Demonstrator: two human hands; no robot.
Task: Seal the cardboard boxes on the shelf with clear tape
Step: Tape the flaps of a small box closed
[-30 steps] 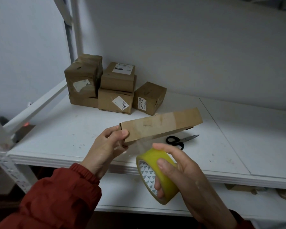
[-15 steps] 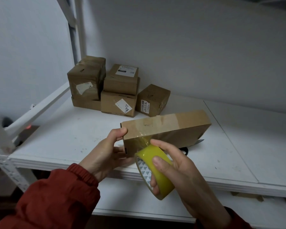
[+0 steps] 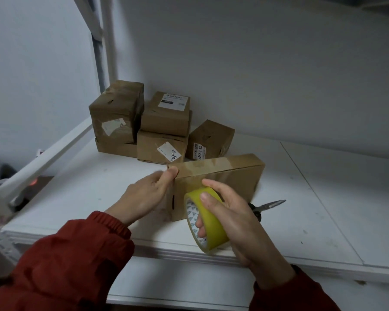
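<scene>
A flat brown cardboard box stands on its long edge near the front of the white shelf. Clear tape shines along its top face and runs down the near side. My left hand holds the box's left end, thumb on the top corner. My right hand grips a yellowish roll of clear tape against the box's near face, with the index finger over the roll.
Several sealed brown boxes are stacked at the back left of the shelf against the wall. Black-handled scissors lie on the shelf behind my right hand. A white diagonal brace and an upright post frame the left side.
The box has come down from the air and turned to stand on the shelf. The tape roll has followed it, drawing tape from the top face down the near side.
</scene>
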